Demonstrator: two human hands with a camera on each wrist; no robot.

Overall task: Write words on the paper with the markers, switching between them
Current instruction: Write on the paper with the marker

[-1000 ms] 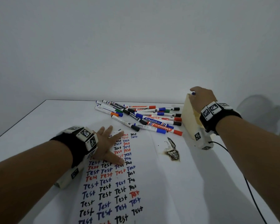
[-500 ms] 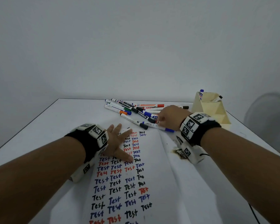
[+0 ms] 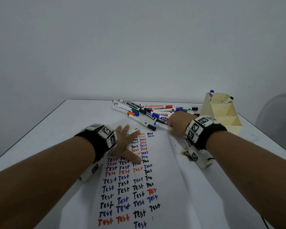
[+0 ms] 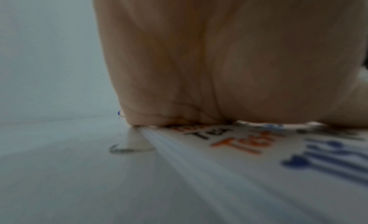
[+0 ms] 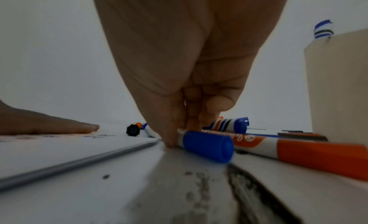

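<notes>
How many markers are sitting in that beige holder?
2: a blue-striped marker pokes out at the far left corner of the holder, a black-tipped marker leans at its far right. Others may be hidden inside.

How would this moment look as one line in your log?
step: marker switch | right hand: pinching blue-capped marker on table | left hand: flat on paper | cap: on

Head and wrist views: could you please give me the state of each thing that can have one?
left hand: open, fingers spread flat on the paper
paper: flat, rows of "Test" written
right hand: fingers pinching the blue-capped marker
blue-capped marker: capped, lying on the table
marker holder: upright, markers inside
</notes>
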